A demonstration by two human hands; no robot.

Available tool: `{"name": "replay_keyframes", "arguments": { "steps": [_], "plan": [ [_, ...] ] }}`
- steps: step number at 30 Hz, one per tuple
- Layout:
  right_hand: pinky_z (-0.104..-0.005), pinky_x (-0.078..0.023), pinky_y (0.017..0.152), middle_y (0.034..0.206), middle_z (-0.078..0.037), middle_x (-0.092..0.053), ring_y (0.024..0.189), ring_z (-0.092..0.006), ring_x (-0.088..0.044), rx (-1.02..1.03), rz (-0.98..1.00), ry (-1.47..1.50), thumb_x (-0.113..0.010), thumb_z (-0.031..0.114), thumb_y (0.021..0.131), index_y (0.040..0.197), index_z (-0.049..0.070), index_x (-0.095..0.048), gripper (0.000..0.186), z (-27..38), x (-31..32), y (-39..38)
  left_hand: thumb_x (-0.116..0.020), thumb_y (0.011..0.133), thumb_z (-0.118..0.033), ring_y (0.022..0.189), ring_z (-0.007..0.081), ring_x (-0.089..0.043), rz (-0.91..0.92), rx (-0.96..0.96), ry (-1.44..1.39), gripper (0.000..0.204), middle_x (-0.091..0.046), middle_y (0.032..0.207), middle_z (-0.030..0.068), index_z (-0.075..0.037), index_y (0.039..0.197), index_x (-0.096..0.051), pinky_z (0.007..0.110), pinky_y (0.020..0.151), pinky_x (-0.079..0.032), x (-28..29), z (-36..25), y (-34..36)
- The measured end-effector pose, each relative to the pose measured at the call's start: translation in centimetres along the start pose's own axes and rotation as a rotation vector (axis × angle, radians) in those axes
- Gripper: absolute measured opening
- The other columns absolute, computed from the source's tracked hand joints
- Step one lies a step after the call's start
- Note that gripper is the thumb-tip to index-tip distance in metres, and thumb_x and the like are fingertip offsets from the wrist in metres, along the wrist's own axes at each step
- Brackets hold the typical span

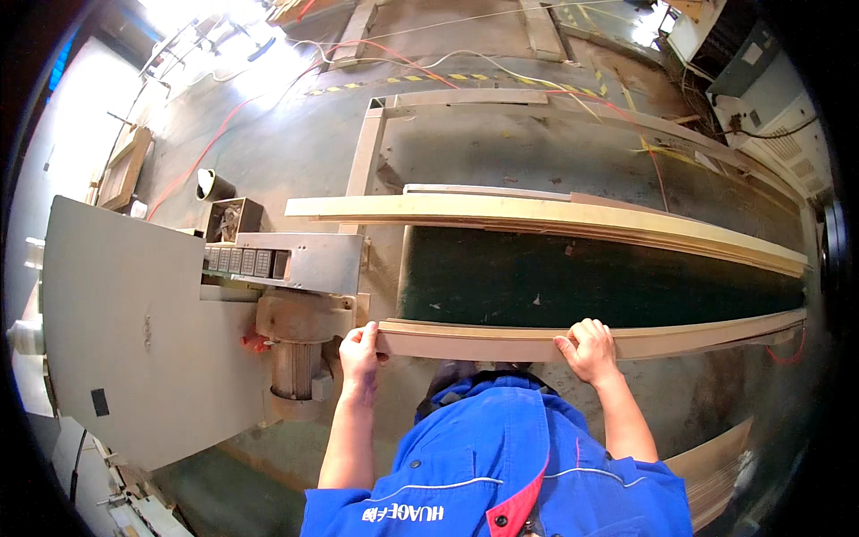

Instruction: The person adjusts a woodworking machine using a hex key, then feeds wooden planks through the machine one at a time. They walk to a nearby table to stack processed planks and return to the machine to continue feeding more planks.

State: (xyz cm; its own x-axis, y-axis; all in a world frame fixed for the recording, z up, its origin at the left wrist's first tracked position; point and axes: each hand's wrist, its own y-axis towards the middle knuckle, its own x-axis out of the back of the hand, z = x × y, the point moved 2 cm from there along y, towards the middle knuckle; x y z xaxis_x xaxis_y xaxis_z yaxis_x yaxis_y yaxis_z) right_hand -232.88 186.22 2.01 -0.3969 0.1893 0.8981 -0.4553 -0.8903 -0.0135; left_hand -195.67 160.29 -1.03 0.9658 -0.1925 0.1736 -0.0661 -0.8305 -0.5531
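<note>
In front of my waist a long, narrow wooden board (474, 343) runs from left to right, with a thin strip lying along its far edge. My left hand (360, 355) is closed at its left end, thumb up and fingers curled toward the end face. Farther along, my right hand (588, 351) grips the same board, the fingers bent over the top and the thumb on the near side. Beyond it, a stack of long pale wooden strips (537, 211) lies across a dark green bed (555, 277).
At left stands a big grey machine cabinet (152, 331) with a row of dark blocks (246, 261) and a motor (295, 367) beside my left forearm. A metal frame (367, 148) surrounds the far side. Red hoses (210, 143) and pale cables cross the floor. More boards (716, 470) lie low at right.
</note>
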Motion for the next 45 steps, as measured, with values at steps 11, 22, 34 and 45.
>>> {"name": "replay_keyframes", "arguments": {
  "steps": [11,22,34,45],
  "plan": [
    [-0.0409,-0.045,0.064,0.063,-0.006,-0.055,0.066,-0.029,-0.059,-0.025,-0.143,-0.213,-0.06,0.086,0.077,0.057,0.014,-0.047,0.076,-10.2,7.1,-1.6,-0.063,0.104,-0.031,0.064,0.0095,-0.057,0.037,-0.06,-0.2,0.022,-0.058,0.077,-0.0026,-0.012,0.091,-0.061,0.029,0.055,-0.048,0.0,-3.1,-2.2],
    [-0.037,-0.042,0.068,0.07,-0.002,-0.049,0.066,-0.0215,-0.051,0.212,-0.685,-0.277,-0.064,0.087,0.072,0.069,0.016,-0.045,0.074,-6.5,12.1,-5.2,-0.046,0.099,-0.015,0.071,0.0158,-0.049,0.035,-0.478,-0.306,0.021,-0.048,0.077,0.005,-0.007,0.079,-0.048,0.03,0.067,-0.045,-1.3,-10.4,-6.1],
    [-0.0399,-0.045,0.081,0.084,-0.001,-0.058,0.075,-0.0202,-0.056,0.282,-0.908,-0.302,-0.072,0.084,0.069,0.083,0.013,-0.055,0.075,-2.1,15.3,-5.9,-0.048,0.095,-0.019,0.077,0.0186,-0.045,0.272,-0.707,-0.599,0.016,-0.041,0.078,0.0051,-0.009,0.083,-0.043,0.031,0.073,-0.042,2.7,-10.0,-2.9],
    [-0.0419,-0.045,0.085,0.094,-0.003,-0.062,0.087,-0.0226,-0.061,0.3,-1.007,-0.175,-0.07,0.083,0.071,0.095,0.012,-0.058,0.077,-1.3,14.2,-4.4,-0.052,0.084,-0.02,0.087,0.0196,-0.037,0.32,-1.047,-0.788,0.016,-0.039,0.089,0.0048,-0.004,0.088,-0.053,0.035,0.081,-0.035,5.6,-17.6,-6.9]
  ]
}}
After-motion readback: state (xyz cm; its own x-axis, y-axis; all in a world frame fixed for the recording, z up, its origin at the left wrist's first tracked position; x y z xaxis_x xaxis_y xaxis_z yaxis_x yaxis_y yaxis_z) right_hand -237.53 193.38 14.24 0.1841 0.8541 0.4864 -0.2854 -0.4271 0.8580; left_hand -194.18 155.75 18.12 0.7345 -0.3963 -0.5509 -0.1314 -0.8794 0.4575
